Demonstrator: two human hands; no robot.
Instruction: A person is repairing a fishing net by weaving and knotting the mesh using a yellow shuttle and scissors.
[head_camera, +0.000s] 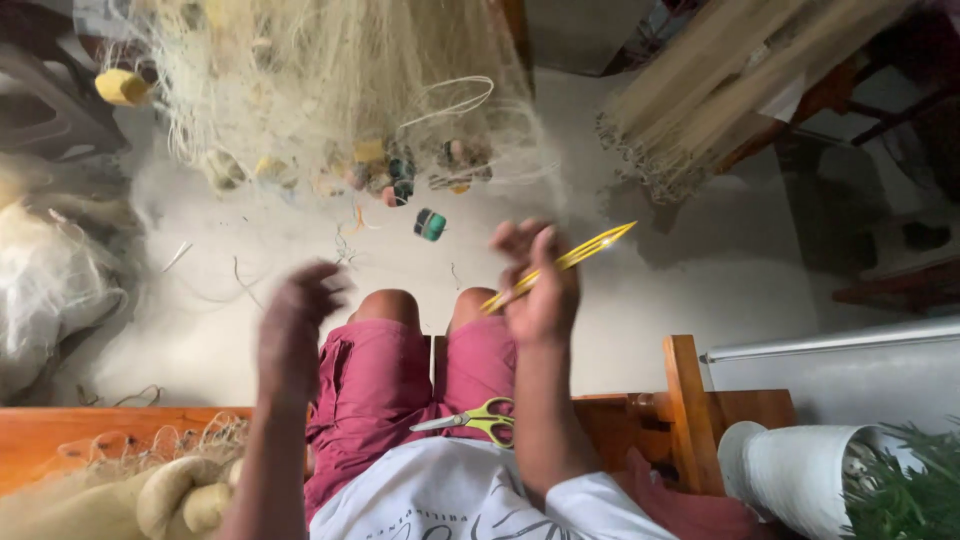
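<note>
Head view, person sitting on a wooden bench (60, 430), looking down past knees in red shorts (380, 375) to a pale floor (700, 300). Right hand (540, 290) is being held up above the right knee, fingers (545, 250) closing around a yellow netting needle (565, 263); the needle is slanting up to the right, tip pointing away from the body, lower end buried in the grip. Left hand (295, 320) is hovering above the left knee, motion-blurred, fingers curling loosely; can't tell if it's gripping anything, maybe thin line, not resolvable. Net (330, 90) is hanging in front of both hands, a pale mass of fine mesh with yellow and dark floats (400, 175) bunching along its lower edge; a green spool (430, 224) is lying on the floor just below it. Scissors (475, 418) with yellow-green handles are resting on the lap, touching the right forearm, blades pointing left. More net with pale floats is piling on the bench at lower left. White pot (790, 470) with a green plant is sitting at lower right, well apart from the hands.
</note>
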